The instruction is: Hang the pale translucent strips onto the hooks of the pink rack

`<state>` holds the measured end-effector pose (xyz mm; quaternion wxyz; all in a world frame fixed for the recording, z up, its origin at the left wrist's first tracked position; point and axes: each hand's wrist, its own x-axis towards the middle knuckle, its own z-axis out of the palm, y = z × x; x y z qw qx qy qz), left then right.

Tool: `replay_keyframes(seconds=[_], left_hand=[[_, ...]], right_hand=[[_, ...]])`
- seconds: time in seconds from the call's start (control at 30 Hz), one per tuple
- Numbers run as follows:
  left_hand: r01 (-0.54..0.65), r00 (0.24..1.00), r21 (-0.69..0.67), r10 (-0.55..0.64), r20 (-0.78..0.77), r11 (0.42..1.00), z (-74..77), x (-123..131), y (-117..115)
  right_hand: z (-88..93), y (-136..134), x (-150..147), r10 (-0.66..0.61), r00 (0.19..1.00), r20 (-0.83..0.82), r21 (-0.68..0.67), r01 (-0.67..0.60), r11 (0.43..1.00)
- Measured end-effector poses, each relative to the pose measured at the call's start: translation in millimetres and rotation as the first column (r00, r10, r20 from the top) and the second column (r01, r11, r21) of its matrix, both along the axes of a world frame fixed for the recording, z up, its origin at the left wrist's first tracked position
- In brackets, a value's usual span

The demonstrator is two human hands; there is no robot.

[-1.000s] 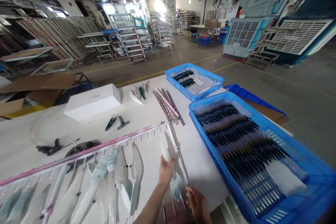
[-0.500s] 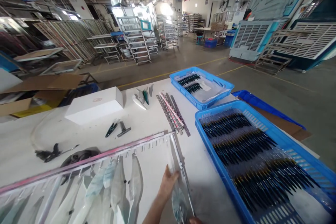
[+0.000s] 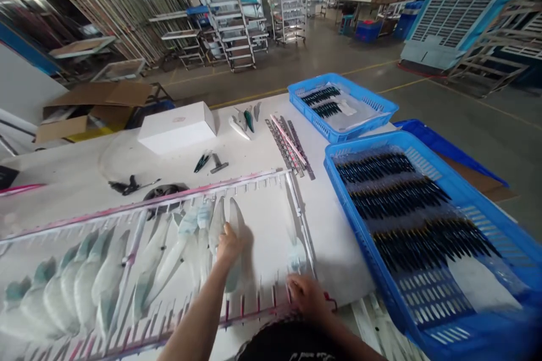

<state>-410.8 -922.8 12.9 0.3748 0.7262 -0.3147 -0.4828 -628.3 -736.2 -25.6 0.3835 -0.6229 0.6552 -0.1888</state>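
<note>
The left hand (image 3: 228, 245) lies palm down on a translucent blade-shaped piece (image 3: 234, 237) that hangs from the pegged rack frame (image 3: 199, 194), its fingers flat and slightly spread over it. The right hand (image 3: 307, 293) rests at the near right corner of the frame, fingers curled over the bottom rail; what it pinches, if anything, cannot be told. Just beyond the right hand a smaller pale piece (image 3: 296, 256) lies against the frame's right bar. To the left of the left hand more pale, teal-tipped pieces (image 3: 84, 282) hang in a crowded row, overlapping each other. Farther out past the frame, on the white desk (image 3: 254, 152), lie a dark tangle of parts (image 3: 129, 186), a small pair of tools (image 3: 209, 162), a white box (image 3: 178, 127), a few loose pieces (image 3: 245, 120) and a bundle of pegged strips (image 3: 290, 146). To the right of the hands a large blue basket (image 3: 444, 225) with rows of dark pieces crowds the desk edge, and a smaller blue basket (image 3: 342, 104) sits beyond it. Metal shelving racks (image 3: 228, 22) stand well off on the workshop floor.
</note>
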Motion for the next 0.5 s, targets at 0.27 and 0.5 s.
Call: replay_keyframes(seconds=[0.27, 0.5], left_hand=[[0.071, 0.946, -0.235, -0.14, -0.293, 0.969, 56.3, 17.3, 80.4], [-0.419, 0.649, -0.13, 0.196, -0.735, 0.899, 23.5, -1.8, 104.8]], right_hand=[[31.6, -38.5, 54.6, 0.223, 0.929, -0.295, 0.304, -0.13, 0.944], [30.0, -23.4, 62.5, 0.255, 0.896, -0.363, 0.16, -0.209, 0.965]])
